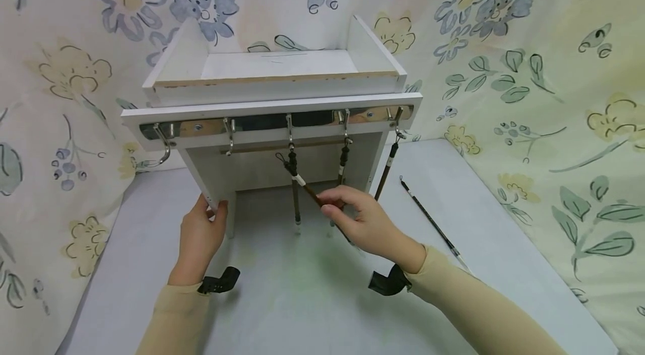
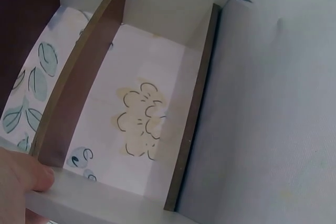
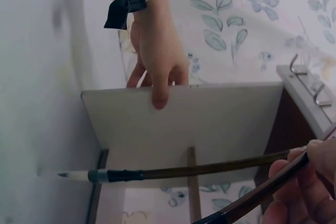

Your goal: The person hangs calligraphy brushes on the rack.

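Observation:
A white wooden rack with a metal hook bar stands on the table. My left hand grips the rack's left side panel, thumb on its edge. My right hand pinches a dark calligraphy brush in front of the rack; the brush is tilted, and its cord loop points up toward the middle hooks. The right wrist view shows my fingers round this brush. Three other brushes hang from hooks, one at the right end, another showing a white tip.
One more thin brush lies on the grey table to the right of the rack. Flowered cloth covers the walls on all sides. The two hooks at the left carry nothing.

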A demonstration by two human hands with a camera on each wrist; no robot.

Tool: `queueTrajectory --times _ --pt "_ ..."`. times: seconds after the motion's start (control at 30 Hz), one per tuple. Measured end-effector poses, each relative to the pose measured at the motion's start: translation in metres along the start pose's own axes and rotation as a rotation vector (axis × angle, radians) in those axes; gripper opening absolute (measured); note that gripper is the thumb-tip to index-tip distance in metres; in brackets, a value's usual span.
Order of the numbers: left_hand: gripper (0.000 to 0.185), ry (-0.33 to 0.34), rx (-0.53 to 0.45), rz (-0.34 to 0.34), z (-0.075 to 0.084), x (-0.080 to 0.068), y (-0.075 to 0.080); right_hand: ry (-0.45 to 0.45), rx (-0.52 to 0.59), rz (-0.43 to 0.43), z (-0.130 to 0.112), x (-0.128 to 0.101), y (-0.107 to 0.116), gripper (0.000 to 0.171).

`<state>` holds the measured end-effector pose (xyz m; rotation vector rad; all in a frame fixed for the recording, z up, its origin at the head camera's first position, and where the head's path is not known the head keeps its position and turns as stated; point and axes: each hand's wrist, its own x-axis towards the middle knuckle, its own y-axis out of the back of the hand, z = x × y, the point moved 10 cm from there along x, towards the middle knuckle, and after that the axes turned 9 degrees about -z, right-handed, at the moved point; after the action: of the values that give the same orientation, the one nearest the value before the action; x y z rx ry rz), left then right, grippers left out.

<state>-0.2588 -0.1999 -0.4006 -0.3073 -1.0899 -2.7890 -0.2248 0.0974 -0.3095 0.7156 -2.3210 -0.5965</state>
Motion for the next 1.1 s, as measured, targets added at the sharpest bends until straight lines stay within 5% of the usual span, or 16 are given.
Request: queueTrajectory --times 0.6,1.1 --pt "0.040 0.018 -0.017 -0.016 0.002 0.000 0.000 0.006 0.026 -0.088 -0.018 0.036 -0.029 0.025" --pt "0.040 0.004 -0.005 -0.014 0.001 0.000 0.000 -0.026 0.063 -0.087 -0.024 0.043 -0.034 0.024"
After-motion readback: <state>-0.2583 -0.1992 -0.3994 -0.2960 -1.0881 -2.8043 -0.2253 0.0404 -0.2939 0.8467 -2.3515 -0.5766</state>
